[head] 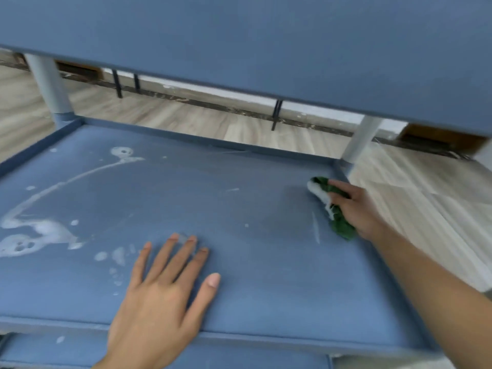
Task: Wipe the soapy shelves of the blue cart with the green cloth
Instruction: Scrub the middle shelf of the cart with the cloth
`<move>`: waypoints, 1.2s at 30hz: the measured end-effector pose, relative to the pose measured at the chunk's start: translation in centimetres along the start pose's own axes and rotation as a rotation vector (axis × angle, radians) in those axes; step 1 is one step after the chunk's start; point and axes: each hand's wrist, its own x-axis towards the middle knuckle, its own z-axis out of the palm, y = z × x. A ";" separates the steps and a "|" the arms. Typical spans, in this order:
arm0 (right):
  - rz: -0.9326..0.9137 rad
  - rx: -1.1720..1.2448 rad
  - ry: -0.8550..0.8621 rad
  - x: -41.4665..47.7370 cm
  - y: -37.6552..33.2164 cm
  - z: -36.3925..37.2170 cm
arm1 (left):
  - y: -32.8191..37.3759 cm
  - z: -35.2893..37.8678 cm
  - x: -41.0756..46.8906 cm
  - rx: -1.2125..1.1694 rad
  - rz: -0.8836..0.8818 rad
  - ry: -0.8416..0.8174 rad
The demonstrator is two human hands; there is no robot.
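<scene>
Blue plastic fills most of the frame: the middle shelf [239, 209] of the cart spreads across the centre, with the underside of the upper shelf [266, 35] slanting across the top. White soap foam [40, 230] streaks and blobs the left part of the middle shelf, a thin trail running from the left edge up toward a ring of suds in the upper left. The right part of the shelf looks mostly clean, with only a few faint specks.

The left hand [162, 296] lies palm down on the shelf at lower centre, wrist at the near rim, fingers straight and slightly spread, thumb angled out to the right. It grips nothing.

The right arm reaches in from the lower right corner, forearm extended diagonally toward the far right corner of the shelf. The right hand [356, 209] presses the green cloth [338, 222] against the shelf just beside the right rim, fingers curled over and clamped on it. A wad of white foam clings to the cloth's left edge.

Pale grey cart posts [49, 81] stand at the far corners, and light wood-look floor [186, 115] shows beyond.
</scene>
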 end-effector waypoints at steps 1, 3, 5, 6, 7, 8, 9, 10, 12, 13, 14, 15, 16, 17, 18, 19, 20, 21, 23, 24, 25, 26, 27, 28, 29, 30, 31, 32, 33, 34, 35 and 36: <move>0.003 -0.031 0.001 -0.4 0.5 0.3 | 0.1 0.0 0.0 -0.007 -0.002 0.007; -0.012 -0.067 0.036 -1.5 1.3 0.7 | 0.2 -0.1 0.1 -0.022 -0.004 0.014; -0.029 -0.079 0.086 -2.7 1.8 1.3 | 0.3 -0.3 0.1 -0.034 -0.013 -0.004; -0.039 -0.088 0.091 -3.2 2.0 1.7 | 0.4 -0.4 0.1 -0.039 -0.016 -0.020; -0.048 -0.107 0.085 -3.8 2.1 2.3 | 0.4 -0.6 0.1 -0.049 -0.020 -0.039; -0.053 -0.124 0.074 -4.2 2.2 2.9 | 0.5 -0.7 0.1 -0.065 -0.025 -0.053; -0.052 -0.131 0.074 -4.4 2.3 3.6 | 0.5 -0.8 0.0 -0.088 -0.033 -0.061; -0.051 -0.134 0.083 -4.5 2.2 4.5 | 0.5 -1.0 -0.1 -0.111 -0.039 -0.062; -0.050 -0.130 0.111 -4.6 1.7 6.6 | 0.3 -1.5 -0.2 -0.196 -0.055 -0.049; -0.050 -0.120 0.099 -4.4 1.5 7.9 | 0.3 -1.6 -0.2 -0.242 -0.070 -0.039; -0.061 -0.103 0.077 -4.3 1.1 9.5 | 0.2 -1.9 -0.1 -0.285 -0.085 -0.021; -0.081 -0.081 0.050 -4.3 0.5 11.3 | 0.0 -2.3 -0.1 -0.315 -0.095 -0.005; -0.108 -0.064 0.025 -4.2 -0.1 13.3 | -0.3 -2.7 -0.2 -0.338 -0.105 0.012; -0.140 -0.059 0.007 -4.1 -0.8 15.4 | -0.8 -3.1 -0.3 -0.354 -0.116 0.031; -0.168 -0.071 -0.008 -3.9 -1.5 17.7 | -1.3 -3.5 -0.4 -0.367 -0.129 0.048; -0.187 -0.091 -0.026 -3.7 -2.3 19.9 | -1.9 -3.9 -0.5 -0.382 -0.147 0.064; -0.198 -0.110 -0.055 -3.6 -3.3 22.4 | -2.8 -4.3 -0.7 -0.397 -0.176 0.076; -0.214 -0.139 -0.089 -3.6 -4.3 24.6 | -3.4 -4.7 -0.9 -0.412 -0.203 0.089; -0.249 -0.195 -0.178 -3.4 -6.1 29.5 | -5.1 -5.7 -1.3 -0.427 -0.263 0.111; -0.269 -0.220 -0.212 -3.3 -6.9 31.6 | -5.6 -6.1 -1.3 -0.429 -0.281 0.119; -0.288 -0.239 -0.248 -3.3 -7.8 34.1 | -6.5 -6.6 -1.4 -0.421 -0.297 0.138; -0.313 -0.251 -0.271 -3.3 -8.4 35.9 | -6.8 -6.9 -1.5 -0.427 -0.304 0.158; -0.335 -0.250 -0.305 -3.9 -9.5 38.7 | -8.1 -7.6 -2.0 -0.423 -0.321 0.178; -0.346 -0.246 -0.324 -4.1 -10.0 40.1 | -8.3 -7.8 -2.0 -0.425 -0.322 0.189; -0.353 -0.237 -0.333 -4.2 -10.3 41.0 | -8.3 -8.0 -2.0 -0.428 -0.321 0.193; -0.344 -0.185 -0.347 -4.5 -10.9 42.2 | -8.8 -8.2 -2.2 -0.418 -0.332 0.195; -0.306 -0.108 -0.358 -4.7 -11.3 43.0 | -9.2 -8.3 -2.4 -0.414 -0.342 0.190; -0.237 0.003 -0.365 -4.8 -11.5 43.4 | -9.5 -8.4 -2.5 -0.410 -0.348 0.183; -0.144 0.150 -0.378 -4.7 -11.7 43.5 | -9.7 -8.5 -2.5 -0.404 -0.350 0.178; -0.037 0.308 -0.391 -4.5 -11.9 43.1 | -9.8 -8.6 -2.4 -0.401 -0.353 0.179; 0.050 0.440 -0.389 -4.1 -11.8 42.0 | -9.6 -8.6 -2.2 -0.405 -0.356 0.183; 0.102 0.528 -0.394 -3.5 -11.6 40.4 | -9.3 -8.6 -2.0 -0.412 -0.356 0.181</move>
